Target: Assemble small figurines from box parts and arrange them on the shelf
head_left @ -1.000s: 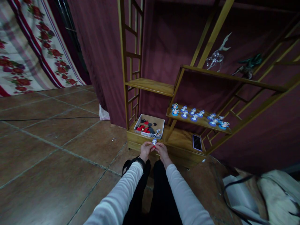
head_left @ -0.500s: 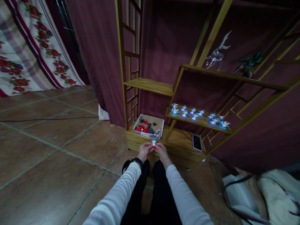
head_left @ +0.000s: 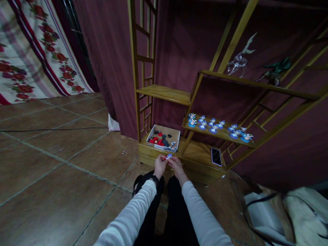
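Note:
Between my two hands is a small blue-and-white figurine (head_left: 169, 156), now tilted, with a bit of red at its left end. My left hand (head_left: 161, 164) is closed on the red end, and my right hand (head_left: 176, 165) pinches it from the other side. Just beyond my fingers stands an open cardboard box (head_left: 174, 132) holding red and dark pieces and some small grey-white figures. Several similar figurines (head_left: 214, 128) stand in groups on the middle shelf (head_left: 205, 129) to the right. My fingers cover part of the held figurine.
A phone (head_left: 216, 156) lies on the low wooden shelf right of the box. Higher up stand a clear glass deer (head_left: 237, 64) and a dark green ornament (head_left: 278, 70). Bags (head_left: 302, 212) lie on the floor at right; a cable (head_left: 56, 130) crosses the floor at left.
The figurine has gone from upright to tilted on its side between my fingers. My left hand has turned and shifted slightly right. The view has moved a little.

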The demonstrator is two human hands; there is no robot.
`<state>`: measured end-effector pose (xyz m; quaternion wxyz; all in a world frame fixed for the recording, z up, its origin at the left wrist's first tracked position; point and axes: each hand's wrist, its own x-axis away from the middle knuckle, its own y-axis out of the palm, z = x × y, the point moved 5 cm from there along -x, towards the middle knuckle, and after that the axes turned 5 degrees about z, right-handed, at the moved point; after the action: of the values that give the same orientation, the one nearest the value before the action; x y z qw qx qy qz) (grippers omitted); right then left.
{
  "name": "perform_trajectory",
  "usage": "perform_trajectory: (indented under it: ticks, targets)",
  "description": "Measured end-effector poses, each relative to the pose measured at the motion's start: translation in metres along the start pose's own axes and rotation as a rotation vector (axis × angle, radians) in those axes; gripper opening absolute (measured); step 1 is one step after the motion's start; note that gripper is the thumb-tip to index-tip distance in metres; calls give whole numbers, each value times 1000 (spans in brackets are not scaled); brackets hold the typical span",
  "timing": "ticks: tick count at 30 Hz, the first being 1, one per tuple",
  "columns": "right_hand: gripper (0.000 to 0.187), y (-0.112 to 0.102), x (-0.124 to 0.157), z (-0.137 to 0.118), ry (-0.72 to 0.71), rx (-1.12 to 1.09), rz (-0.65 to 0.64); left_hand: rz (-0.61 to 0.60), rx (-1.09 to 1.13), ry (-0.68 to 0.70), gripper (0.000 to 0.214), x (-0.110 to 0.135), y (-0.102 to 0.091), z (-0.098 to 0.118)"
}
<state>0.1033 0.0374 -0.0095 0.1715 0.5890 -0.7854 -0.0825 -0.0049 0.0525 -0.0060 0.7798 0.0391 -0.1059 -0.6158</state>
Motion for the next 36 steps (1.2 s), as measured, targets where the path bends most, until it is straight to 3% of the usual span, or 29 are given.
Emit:
perform_trajectory:
  ticks: [9,17,28,36]
  targets:
    - [29,-2,2,1,12,-9,42,13,-310,242,13,12,0,13]
    - [34,0,3,-2,25,-71,-7,22,-396,310,10,19,0,19]
    - [29,-2,8,-10,21,-54,-48,18,-226,260,10,17,-1,22]
    - [23,-3,7,-9,34,5,-22,-21,84,-64,24,-1,2,0]
